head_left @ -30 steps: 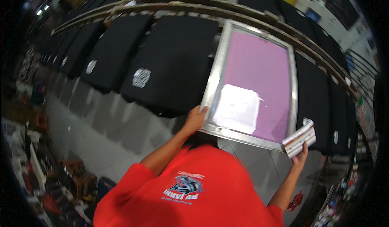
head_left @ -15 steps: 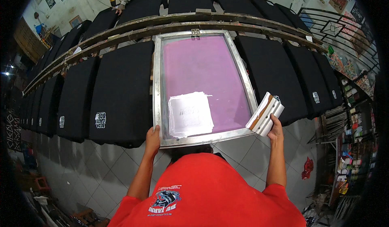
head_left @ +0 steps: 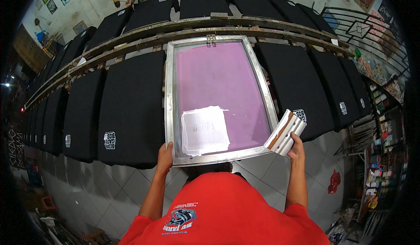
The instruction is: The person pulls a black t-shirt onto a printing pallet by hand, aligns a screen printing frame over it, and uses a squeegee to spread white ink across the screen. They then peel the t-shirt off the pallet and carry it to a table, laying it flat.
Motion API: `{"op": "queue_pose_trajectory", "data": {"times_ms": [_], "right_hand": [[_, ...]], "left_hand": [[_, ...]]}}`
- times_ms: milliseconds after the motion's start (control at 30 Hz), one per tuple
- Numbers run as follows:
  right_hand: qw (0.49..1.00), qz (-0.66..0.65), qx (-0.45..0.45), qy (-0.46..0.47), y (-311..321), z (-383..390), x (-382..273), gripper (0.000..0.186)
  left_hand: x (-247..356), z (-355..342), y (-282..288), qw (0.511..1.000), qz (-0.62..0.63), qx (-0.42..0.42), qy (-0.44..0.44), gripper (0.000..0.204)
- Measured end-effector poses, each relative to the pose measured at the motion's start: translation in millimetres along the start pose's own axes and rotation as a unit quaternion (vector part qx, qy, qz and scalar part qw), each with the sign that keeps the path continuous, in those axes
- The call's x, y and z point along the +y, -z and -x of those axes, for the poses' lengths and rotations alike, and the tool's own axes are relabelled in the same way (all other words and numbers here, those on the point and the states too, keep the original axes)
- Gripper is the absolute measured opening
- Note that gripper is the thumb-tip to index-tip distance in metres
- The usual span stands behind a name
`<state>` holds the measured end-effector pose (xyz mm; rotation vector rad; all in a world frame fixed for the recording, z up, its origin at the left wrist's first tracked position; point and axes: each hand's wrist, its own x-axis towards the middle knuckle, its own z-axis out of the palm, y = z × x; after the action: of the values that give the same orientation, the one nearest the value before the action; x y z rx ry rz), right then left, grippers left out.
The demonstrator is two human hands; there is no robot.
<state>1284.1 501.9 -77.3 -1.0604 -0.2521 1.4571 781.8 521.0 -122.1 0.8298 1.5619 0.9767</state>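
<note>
Between black garments, the pink screen is being gripped at its near left corner by the left hand. At its near right corner, a squeegee is being grasped by the right hand.

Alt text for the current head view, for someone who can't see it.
The left hand grips the lower left edge of a metal-framed pink screen with a white patch; the right hand holds a squeegee at the screen's lower right corner. Black cloth panels with white prints lie on either side.
</note>
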Motion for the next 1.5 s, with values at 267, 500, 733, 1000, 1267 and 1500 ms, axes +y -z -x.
{"op": "queue_pose_trajectory", "data": {"times_ms": [267, 500, 733, 1000, 1267, 1500], "right_hand": [[0.999, 0.024, 0.035, 0.022, -5.7, -2.9, 0.2, 0.054], [0.972, 0.200, 0.016, 0.119, -69.6, 3.7, -33.0, 0.045], [0.685, 0.668, -0.213, 0.199, -271.1, -1.8, 17.9, 0.023], [0.375, 0.853, -0.244, 0.270, -326.3, -33.9, 102.3, 0.022], [0.311, 0.874, -0.195, 0.317, -315.7, -54.3, 138.9, 0.020], [0.358, 0.758, -0.166, 0.520, -243.9, -26.6, 198.1, 0.016]], "left_hand": [[-31.1, -13.5, 0.7, 0.993, -0.103, 0.029, -0.043, 0.039], [-21.6, -11.2, 1.3, 0.986, -0.147, 0.043, -0.062, 0.040], [-45.8, -28.0, 5.5, 0.982, -0.167, 0.055, -0.068, 0.049], [-28.9, -17.5, -3.3, 0.987, -0.114, 0.064, -0.090, 0.050], [-37.6, -22.9, -2.2, 0.987, -0.113, 0.051, -0.104, 0.048], [-36.3, -20.5, 1.6, 0.983, -0.156, 0.049, -0.089, 0.046]]}}
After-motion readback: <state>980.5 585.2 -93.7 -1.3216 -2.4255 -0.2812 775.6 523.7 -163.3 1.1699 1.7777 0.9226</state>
